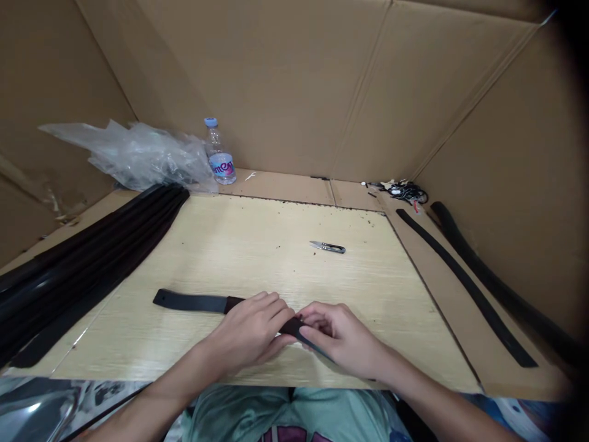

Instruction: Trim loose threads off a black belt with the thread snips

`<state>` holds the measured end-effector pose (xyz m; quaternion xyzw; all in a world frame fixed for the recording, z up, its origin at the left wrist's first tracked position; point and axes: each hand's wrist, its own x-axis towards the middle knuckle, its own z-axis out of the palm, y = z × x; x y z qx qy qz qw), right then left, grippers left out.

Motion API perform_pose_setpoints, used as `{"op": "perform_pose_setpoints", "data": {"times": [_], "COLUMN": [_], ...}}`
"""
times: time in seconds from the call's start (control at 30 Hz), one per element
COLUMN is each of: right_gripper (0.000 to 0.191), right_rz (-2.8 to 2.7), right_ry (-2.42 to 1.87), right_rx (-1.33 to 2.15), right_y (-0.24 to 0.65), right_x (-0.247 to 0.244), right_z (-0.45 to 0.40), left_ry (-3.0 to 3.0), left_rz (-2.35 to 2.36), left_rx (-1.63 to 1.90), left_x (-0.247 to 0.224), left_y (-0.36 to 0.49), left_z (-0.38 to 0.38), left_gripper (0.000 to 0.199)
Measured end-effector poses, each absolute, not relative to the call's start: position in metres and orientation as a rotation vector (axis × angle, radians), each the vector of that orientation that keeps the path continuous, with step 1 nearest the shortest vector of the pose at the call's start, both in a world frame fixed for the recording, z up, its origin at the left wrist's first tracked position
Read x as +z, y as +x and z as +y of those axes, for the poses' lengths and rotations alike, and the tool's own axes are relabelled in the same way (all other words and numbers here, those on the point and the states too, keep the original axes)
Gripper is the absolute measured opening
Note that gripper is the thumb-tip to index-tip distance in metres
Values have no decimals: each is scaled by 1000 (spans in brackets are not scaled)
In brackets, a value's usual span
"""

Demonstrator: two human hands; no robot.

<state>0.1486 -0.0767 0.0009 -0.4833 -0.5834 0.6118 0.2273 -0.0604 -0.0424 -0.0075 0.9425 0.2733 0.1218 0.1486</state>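
Observation:
A dark strap (191,301) lies across the board near its front edge, with a hole at its flat left end and a brown-black sleeve-like section starting partway along. My left hand (257,325) is wrapped over the middle of this strap. Just to the right, my right hand (338,337) pinches the strap between thumb and fingers. The short piece between the two hands is tilted down to the right. What the fingertips do underneath is hidden. Thread snips (327,247) rest on the board beyond my hands.
A stack of dark straps (105,245) lies at left, beside a clear plastic bag (142,156). A water bottle (221,153) stands at the back. Single straps (464,285) and a tangle of cords (405,191) lie at right. Cardboard walls (257,80) enclose the board (257,239).

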Motion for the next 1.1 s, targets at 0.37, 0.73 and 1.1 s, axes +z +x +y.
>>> {"op": "perform_pose_setpoints", "data": {"times": [0.37, 0.73, 1.1], "right_gripper": [15, 26, 20], "right_rz": [-1884, -2272, -2131], "right_ry": [-1484, -1645, -1534], "right_rx": [1049, 398, 1056], "right_y": [162, 218, 208], "right_x": [-6, -34, 11], "right_z": [-57, 32, -7], "left_ry": [2744, 2623, 2617], "left_rz": [855, 922, 973], "left_rx": [329, 391, 391], "left_x": [-10, -9, -12], "left_y": [-58, -49, -43], "left_z": [-40, -21, -1], "left_gripper": [27, 24, 27]}}
